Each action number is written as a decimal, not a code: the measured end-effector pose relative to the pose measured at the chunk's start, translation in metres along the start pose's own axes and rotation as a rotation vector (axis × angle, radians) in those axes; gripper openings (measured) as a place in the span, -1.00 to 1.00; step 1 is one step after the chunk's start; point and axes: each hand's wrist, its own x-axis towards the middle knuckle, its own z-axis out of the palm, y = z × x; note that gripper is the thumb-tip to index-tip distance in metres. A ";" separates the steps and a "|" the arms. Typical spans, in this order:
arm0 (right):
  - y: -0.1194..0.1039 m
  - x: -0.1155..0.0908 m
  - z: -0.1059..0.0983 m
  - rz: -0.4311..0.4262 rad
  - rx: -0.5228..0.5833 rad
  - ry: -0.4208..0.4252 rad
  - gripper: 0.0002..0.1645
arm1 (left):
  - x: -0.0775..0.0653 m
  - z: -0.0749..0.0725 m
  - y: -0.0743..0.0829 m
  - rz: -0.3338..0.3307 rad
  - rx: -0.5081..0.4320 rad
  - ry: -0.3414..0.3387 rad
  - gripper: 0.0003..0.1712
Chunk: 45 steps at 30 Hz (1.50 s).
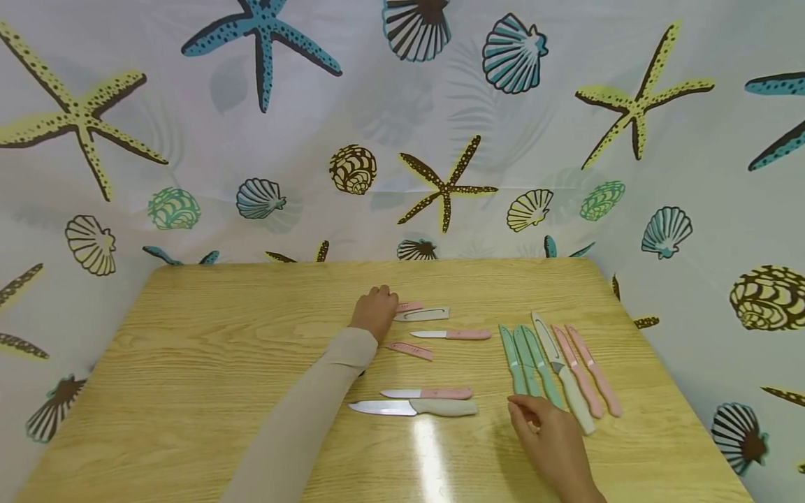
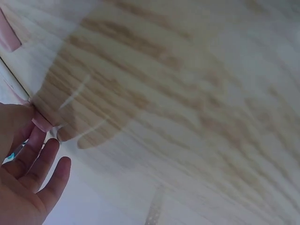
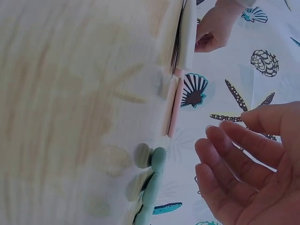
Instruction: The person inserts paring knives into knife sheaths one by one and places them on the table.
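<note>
My left hand [image 1: 375,312] is at the back middle of the table, with thumb and index finger pinching the end of a pink knife sheath [image 2: 42,123]. Right in front of that sheath lies a white sheath [image 1: 423,315]. Nearer lie a bare pink-handled knife [image 1: 451,334] and another pink sheath [image 1: 410,351]. My right hand [image 1: 553,436], fingers loosely bent and holding nothing, is by the handle ends of three green knives [image 1: 530,360]. In the right wrist view, the right hand [image 3: 248,164] appears apart from the green handles [image 3: 152,183].
Closer to me lie a second bare pink-handled knife [image 1: 446,393] and a bare white-handled knife [image 1: 443,407], side by side. Right of the green knives, a sheathed white knife [image 1: 574,391] and two sheathed pink knives [image 1: 588,374] continue the row. A patterned curtain [image 1: 302,140] surrounds the wooden table [image 1: 220,335].
</note>
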 end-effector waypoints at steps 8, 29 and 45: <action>-0.005 0.000 0.002 0.001 0.002 -0.034 -0.82 | -0.003 0.004 -0.005 -0.040 -0.005 -0.024 -0.73; -0.017 0.038 0.010 -0.140 -0.012 -0.033 -0.81 | -0.036 -0.056 -0.027 0.100 -0.310 0.134 -0.72; -0.016 0.072 0.024 -0.143 -0.191 -0.061 -0.80 | -0.129 -0.059 -0.037 0.280 -0.544 0.378 -0.72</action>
